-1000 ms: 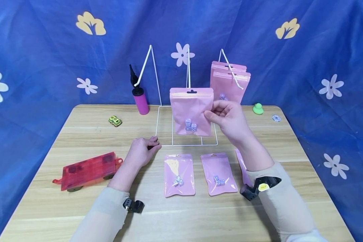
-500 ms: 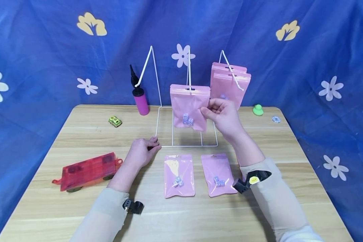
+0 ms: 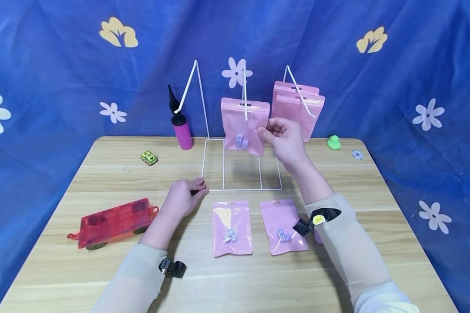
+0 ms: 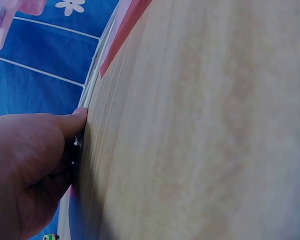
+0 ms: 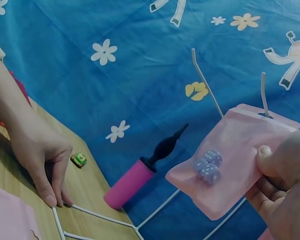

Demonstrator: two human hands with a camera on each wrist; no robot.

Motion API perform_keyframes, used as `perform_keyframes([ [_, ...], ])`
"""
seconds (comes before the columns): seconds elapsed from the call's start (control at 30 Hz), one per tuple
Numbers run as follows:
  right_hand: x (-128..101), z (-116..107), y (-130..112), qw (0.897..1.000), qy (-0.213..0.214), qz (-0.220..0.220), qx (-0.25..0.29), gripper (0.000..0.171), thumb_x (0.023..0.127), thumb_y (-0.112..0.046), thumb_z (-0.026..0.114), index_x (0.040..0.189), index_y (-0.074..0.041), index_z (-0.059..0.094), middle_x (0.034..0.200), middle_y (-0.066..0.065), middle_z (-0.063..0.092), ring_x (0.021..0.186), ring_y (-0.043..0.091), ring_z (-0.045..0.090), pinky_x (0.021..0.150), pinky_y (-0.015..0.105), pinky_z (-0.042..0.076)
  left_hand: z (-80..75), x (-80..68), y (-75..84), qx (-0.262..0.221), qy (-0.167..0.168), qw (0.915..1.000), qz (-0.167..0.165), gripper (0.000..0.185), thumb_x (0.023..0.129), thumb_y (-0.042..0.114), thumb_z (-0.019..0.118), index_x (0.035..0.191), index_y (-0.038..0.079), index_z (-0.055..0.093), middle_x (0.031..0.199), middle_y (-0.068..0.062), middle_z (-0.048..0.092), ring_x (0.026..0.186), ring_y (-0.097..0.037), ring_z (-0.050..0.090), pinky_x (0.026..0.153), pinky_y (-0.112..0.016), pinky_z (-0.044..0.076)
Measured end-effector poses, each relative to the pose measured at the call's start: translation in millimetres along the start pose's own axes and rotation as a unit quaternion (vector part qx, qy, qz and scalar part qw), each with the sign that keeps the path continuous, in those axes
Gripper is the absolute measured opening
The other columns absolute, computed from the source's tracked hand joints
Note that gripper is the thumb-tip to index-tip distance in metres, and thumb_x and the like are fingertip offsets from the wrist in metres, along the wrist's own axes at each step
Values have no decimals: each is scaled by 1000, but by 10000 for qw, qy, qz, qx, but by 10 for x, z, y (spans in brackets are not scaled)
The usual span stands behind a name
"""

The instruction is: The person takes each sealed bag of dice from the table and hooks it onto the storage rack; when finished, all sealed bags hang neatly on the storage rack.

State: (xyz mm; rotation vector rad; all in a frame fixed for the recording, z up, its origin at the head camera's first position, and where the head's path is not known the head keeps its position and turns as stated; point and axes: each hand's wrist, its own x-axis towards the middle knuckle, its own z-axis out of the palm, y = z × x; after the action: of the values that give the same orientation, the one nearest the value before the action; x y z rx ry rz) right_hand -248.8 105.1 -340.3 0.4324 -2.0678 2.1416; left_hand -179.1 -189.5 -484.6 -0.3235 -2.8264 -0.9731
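Note:
My right hand (image 3: 283,134) pinches the right edge of a pink zip bag (image 3: 244,126) with small dice inside. The bag's hang hole sits on the middle hook (image 3: 244,93) of a white wire rack (image 3: 203,165). In the right wrist view the bag (image 5: 230,167) hangs tilted from the hook (image 5: 263,95), with my fingers (image 5: 282,185) on its corner. My left hand (image 3: 186,195) holds the rack's front left base corner down on the table; its fingertips (image 5: 52,197) meet the wire. In the left wrist view my thumb (image 4: 65,125) lies against the wire (image 4: 95,75).
Two more pink bags (image 3: 297,108) hang on the right hook. Two bags (image 3: 232,227) (image 3: 283,226) lie flat on the wooden table (image 3: 102,174), a third half hidden under my right sleeve. A pink pump (image 3: 181,126), toy car (image 3: 149,157), red tile wagon (image 3: 113,221), green toy (image 3: 334,141).
My right hand has carried the bag up and away from me, onto the middle hook. The left hand has stayed on the rack's corner.

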Motion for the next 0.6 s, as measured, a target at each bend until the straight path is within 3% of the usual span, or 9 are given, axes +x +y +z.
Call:
perform_keyframes([
  [0.3, 157, 35, 28, 9996, 261, -49, -132, 9, 95, 7, 74, 93, -1, 77, 84, 8, 71, 77, 13, 65, 71, 22, 58, 4, 3, -15, -11, 0, 10000, 40, 24, 95, 15, 82, 111, -2, 80, 127, -14, 72, 123, -34, 68, 114, -52, 45],
  [0.6, 238, 82, 35, 9979, 568, 4, -302, 7, 96, 7, 74, 92, 1, 76, 83, 7, 70, 76, 12, 62, 71, 21, 56, 6, 4, -21, -26, 78, 9998, 156, 23, 94, 15, 83, 110, -2, 80, 124, -15, 73, 121, -33, 69, 112, -51, 48],
])
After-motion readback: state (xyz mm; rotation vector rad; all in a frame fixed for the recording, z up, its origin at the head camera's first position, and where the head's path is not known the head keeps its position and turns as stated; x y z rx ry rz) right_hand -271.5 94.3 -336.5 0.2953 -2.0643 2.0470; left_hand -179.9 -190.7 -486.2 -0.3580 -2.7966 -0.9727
